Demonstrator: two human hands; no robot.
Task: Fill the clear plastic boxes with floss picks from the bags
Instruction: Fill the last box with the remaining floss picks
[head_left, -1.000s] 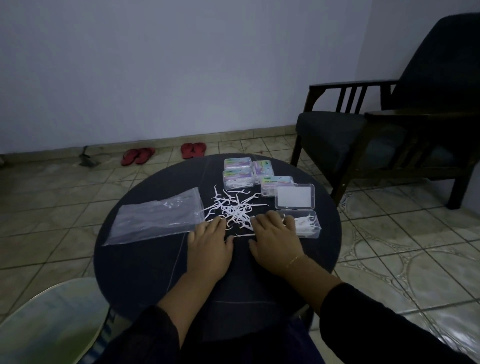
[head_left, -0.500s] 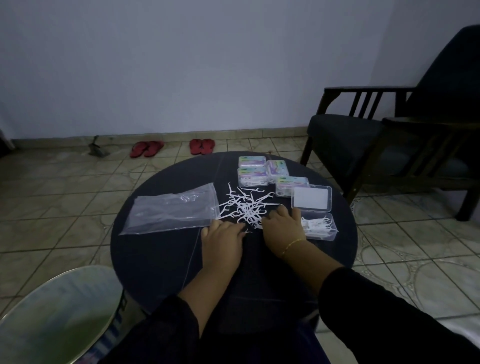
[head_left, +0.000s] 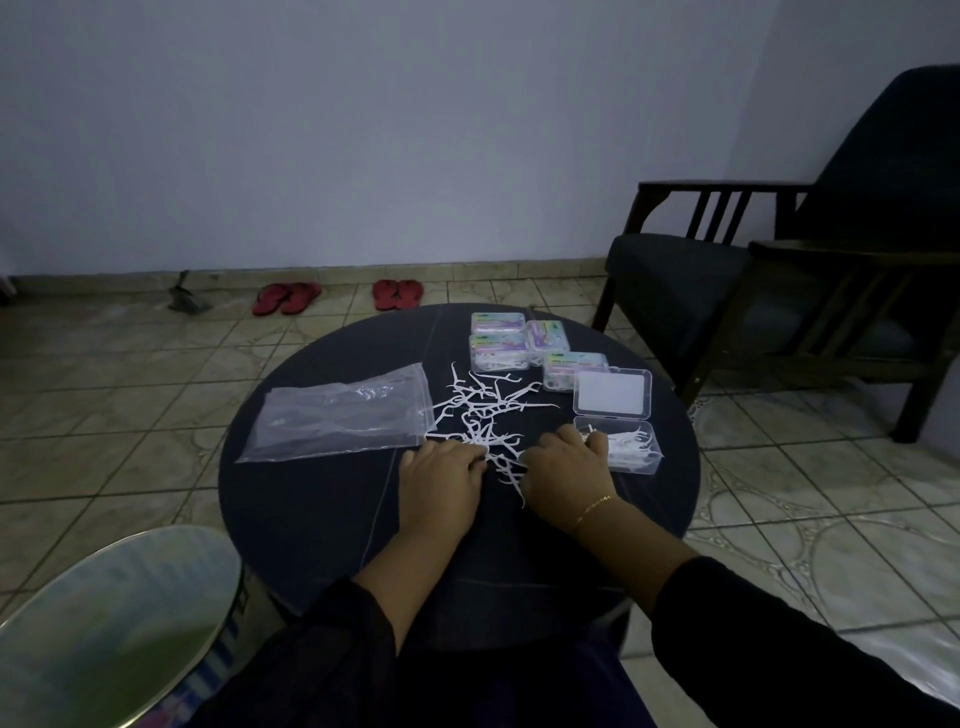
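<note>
head view — labels on closed boxes (head_left: 497, 338) too blurred to read.

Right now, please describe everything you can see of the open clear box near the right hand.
The open clear box is a small rectangular case of transparent plastic with rounded corners. It lies flat on the dark round table, on its right side. Its lid is folded back flat on the far side, showing a white panel. Some white floss picks lie inside; it is only partly filled. The right hand is at its left edge; whether they touch is unclear.
</note>
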